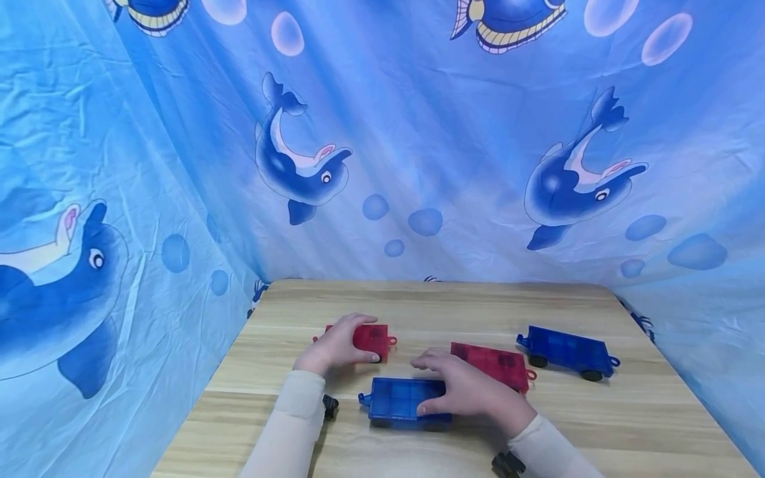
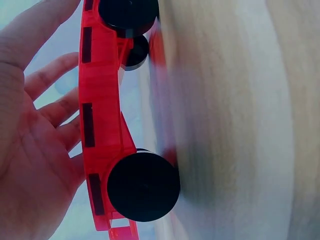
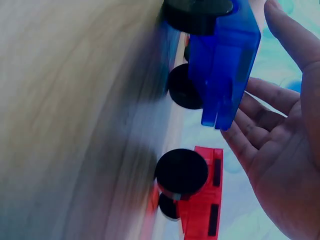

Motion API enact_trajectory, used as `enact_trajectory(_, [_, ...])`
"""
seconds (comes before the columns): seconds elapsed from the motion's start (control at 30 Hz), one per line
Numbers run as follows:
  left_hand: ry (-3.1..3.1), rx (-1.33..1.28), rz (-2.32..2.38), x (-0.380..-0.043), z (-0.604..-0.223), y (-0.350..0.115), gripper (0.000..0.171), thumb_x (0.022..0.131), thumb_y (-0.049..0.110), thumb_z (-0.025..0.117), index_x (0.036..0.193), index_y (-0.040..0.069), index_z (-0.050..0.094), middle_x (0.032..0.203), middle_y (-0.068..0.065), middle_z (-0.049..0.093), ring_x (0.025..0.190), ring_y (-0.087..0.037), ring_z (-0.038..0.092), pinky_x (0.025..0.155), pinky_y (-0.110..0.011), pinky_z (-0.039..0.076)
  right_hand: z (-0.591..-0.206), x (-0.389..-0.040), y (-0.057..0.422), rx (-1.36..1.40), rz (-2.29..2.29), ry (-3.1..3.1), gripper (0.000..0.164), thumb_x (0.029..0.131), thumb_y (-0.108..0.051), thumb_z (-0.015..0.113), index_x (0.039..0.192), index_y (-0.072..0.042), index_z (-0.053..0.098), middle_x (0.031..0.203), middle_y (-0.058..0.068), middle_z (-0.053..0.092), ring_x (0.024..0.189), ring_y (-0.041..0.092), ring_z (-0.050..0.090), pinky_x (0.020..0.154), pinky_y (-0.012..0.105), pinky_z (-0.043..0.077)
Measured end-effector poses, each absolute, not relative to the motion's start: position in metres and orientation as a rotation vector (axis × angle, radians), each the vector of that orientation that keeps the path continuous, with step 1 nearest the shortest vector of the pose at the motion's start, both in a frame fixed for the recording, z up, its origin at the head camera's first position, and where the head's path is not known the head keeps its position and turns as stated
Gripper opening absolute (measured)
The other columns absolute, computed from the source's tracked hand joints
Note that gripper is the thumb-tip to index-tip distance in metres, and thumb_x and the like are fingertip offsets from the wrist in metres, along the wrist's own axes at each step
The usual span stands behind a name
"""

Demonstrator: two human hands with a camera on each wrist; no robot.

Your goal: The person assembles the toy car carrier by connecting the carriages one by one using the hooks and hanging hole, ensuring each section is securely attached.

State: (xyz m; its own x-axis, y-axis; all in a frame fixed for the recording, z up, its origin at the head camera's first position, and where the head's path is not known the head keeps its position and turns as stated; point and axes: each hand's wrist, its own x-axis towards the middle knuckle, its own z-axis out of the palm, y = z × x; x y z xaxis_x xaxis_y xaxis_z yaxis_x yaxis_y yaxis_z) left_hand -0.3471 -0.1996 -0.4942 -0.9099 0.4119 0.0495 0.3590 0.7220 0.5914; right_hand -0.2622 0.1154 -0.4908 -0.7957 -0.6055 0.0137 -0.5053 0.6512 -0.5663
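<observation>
In the head view my left hand reaches over a small red toy train wagon, thumb toward its near edge and fingers toward its far edge. In the left wrist view the fingers are loosely extended beside this wagon, which has black wheels. My right hand is over the right end of a translucent blue toy wagon, its fingers spread past the far side. In the right wrist view the thumb is apart from that wagon, and the fingers lie behind it.
A second red wagon stands behind my right hand, partly covered by it. Farther right is another blue wagon with hooks at its ends. All are on a wooden table, with a dolphin-print curtain behind and at the sides.
</observation>
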Motion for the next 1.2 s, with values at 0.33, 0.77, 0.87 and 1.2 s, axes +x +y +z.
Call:
enact_trajectory(0.33, [2.941, 0.629, 0.792, -0.347, -0.496, -0.199, 0.090, 0.074, 0.041, 0.097, 0.152, 0.023, 0.055, 0.149, -0.003, 0.057, 0.137, -0.036, 0.047, 0.101, -0.056, 0.051, -0.489, -0.257, 0.110, -1.036, -0.740, 2.633, 0.089, 0.080, -0.062, 0.085, 0.152, -0.020, 0.056, 0.143, -0.007, 0.056, 0.129, 0.014, 0.053, 0.110, 0.048, 0.047])
enact_trajectory(0.77, [2.942, 0.541, 0.813, -0.348, -0.496, -0.204, 0.083, 0.074, 0.031, 0.097, 0.147, 0.022, 0.061, 0.141, -0.003, 0.061, 0.123, -0.030, 0.055, 0.095, -0.054, 0.054, -0.496, -0.255, 0.106, -1.011, -0.652, 2.678, 0.091, 0.075, -0.063, 0.088, 0.151, -0.023, 0.057, 0.138, -0.007, 0.056, 0.123, 0.014, 0.055, 0.106, 0.047, 0.051])
enact_trajectory(0.87, [2.921, 0.526, 0.848, -0.347, -0.494, -0.207, 0.082, 0.074, 0.032, 0.097, 0.147, 0.021, 0.061, 0.140, -0.005, 0.062, 0.121, -0.030, 0.057, 0.094, -0.052, 0.055, -0.497, -0.256, 0.105, -1.005, -0.664, 2.678, 0.091, 0.076, -0.064, 0.087, 0.151, -0.023, 0.057, 0.139, -0.006, 0.056, 0.123, 0.014, 0.055, 0.105, 0.047, 0.051])
enact_trajectory(1.2, [2.946, 0.445, 0.856, -0.351, -0.491, -0.219, 0.079, 0.075, 0.032, 0.097, 0.146, 0.020, 0.063, 0.137, -0.004, 0.062, 0.121, -0.029, 0.059, 0.094, -0.050, 0.056, -0.497, -0.255, 0.103, -0.897, -0.701, 2.712, 0.093, 0.078, -0.066, 0.084, 0.154, -0.021, 0.055, 0.152, 0.006, 0.053, 0.136, 0.029, 0.052, 0.110, 0.056, 0.046])
